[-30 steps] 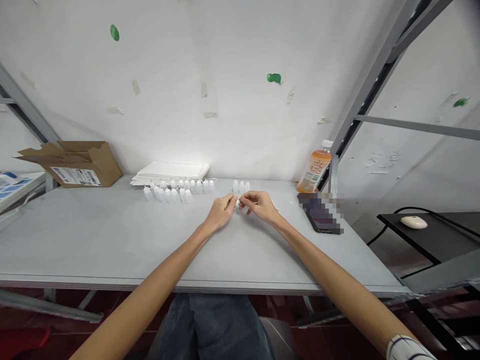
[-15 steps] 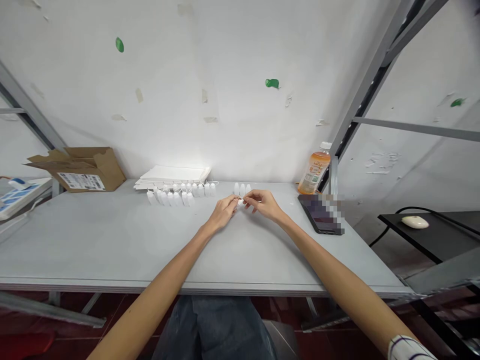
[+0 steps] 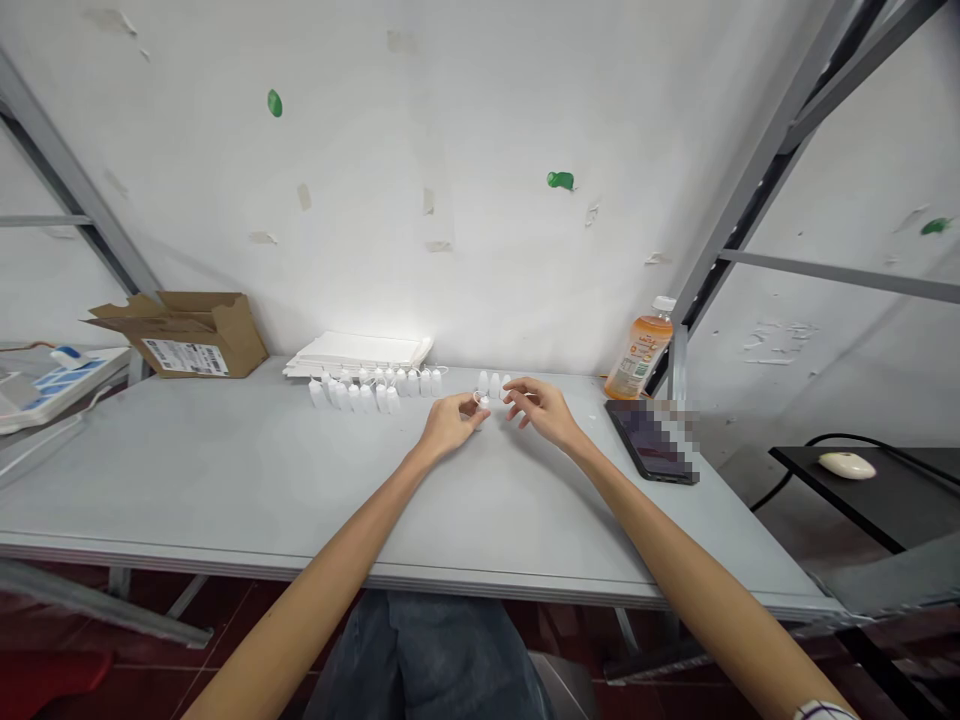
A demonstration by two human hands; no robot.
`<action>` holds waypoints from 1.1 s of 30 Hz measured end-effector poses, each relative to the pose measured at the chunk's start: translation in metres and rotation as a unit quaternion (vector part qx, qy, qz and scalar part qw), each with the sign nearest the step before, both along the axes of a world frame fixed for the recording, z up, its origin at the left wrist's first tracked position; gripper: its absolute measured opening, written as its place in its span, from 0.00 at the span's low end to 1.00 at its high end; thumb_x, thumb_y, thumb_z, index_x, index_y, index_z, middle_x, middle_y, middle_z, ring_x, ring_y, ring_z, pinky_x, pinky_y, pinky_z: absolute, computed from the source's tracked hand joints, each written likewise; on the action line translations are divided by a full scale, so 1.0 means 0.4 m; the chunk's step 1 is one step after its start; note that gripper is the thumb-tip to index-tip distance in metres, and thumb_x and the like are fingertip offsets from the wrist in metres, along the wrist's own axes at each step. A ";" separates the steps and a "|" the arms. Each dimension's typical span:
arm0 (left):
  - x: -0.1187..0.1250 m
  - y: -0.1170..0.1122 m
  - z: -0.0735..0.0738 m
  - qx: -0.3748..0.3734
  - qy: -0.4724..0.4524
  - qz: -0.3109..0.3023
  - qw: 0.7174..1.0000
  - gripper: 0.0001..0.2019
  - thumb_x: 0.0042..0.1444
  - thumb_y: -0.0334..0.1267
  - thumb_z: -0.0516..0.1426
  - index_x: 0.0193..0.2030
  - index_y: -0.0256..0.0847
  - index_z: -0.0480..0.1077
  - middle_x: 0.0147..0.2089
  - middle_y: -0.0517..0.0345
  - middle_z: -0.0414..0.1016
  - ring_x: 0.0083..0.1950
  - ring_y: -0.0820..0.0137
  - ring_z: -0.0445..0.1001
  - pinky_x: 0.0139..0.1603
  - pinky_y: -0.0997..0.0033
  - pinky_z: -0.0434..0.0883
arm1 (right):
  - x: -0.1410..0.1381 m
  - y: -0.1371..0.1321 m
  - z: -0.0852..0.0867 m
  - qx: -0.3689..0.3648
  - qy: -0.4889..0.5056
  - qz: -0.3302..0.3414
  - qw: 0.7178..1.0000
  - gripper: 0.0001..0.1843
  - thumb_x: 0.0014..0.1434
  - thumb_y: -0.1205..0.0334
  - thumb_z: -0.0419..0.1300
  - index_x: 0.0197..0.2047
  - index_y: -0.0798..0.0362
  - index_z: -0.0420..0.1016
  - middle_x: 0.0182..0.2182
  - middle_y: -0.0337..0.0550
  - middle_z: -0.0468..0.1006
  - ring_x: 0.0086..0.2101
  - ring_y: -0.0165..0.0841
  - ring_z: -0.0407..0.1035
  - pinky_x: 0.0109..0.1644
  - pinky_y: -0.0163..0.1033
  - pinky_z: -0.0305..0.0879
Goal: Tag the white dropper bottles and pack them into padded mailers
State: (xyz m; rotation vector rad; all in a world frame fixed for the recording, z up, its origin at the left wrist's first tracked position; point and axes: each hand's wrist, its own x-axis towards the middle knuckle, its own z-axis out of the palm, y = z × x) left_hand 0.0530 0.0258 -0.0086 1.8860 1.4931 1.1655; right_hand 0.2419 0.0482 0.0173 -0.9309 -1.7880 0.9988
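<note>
One small white squeeze bottle (image 3: 484,405), upright in the pinch of the left hand (image 3: 448,424), toward the back of the gray table (image 3: 300,500); contact with its surface impossible to tell. Right hand (image 3: 543,411) released, fingers parted and loosely curled, just beside that bottle. Behind, three white bottles (image 3: 494,385) in a short row. Farther left, a cluster of capped white bottles (image 3: 355,399) before stacked white sheets (image 3: 358,350), then an open cardboard box (image 3: 244,338). Off to the right, an orange-drink bottle (image 3: 640,355) and, nearer, a smartphone (image 3: 645,440).
</note>
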 end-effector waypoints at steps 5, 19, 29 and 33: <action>-0.023 0.006 -0.002 0.005 0.032 0.077 0.996 0.11 0.49 0.44 0.59 0.35 0.40 0.73 0.33 0.57 0.78 0.36 0.67 0.75 0.41 0.69 0.68 | 0.002 -0.007 0.006 0.024 -0.042 -0.006 0.999 0.12 0.58 0.56 0.55 0.37 0.56 0.74 0.32 0.45 0.76 0.26 0.31 0.73 0.22 0.32 0.68; -0.032 -0.012 0.034 -0.072 0.179 0.232 0.953 0.14 0.50 0.51 0.56 0.30 0.42 0.74 0.36 0.51 0.80 0.38 0.59 0.75 0.32 0.69 0.60 | 0.010 -0.018 0.026 0.055 -0.079 -0.004 0.995 0.10 0.57 0.61 0.53 0.34 0.54 0.74 0.29 0.43 0.76 0.24 0.30 0.73 0.22 0.31 0.67; -0.078 -0.050 0.057 -0.111 0.231 0.313 0.915 0.16 0.51 0.49 0.54 0.35 0.40 0.75 0.37 0.43 0.79 0.43 0.49 0.75 0.35 0.62 0.64 | 0.015 -0.018 0.031 0.082 -0.109 0.005 0.991 0.11 0.58 0.63 0.52 0.34 0.53 0.75 0.29 0.42 0.76 0.25 0.30 0.74 0.27 0.34 0.67; -0.103 -0.074 0.065 -0.134 0.255 0.319 0.903 0.18 0.53 0.51 0.52 0.31 0.40 0.75 0.36 0.41 0.78 0.43 0.49 0.75 0.36 0.61 0.65 | 0.015 -0.020 0.030 0.091 -0.115 0.015 0.989 0.10 0.58 0.64 0.52 0.34 0.53 0.74 0.28 0.41 0.77 0.24 0.30 0.73 0.28 0.34 0.67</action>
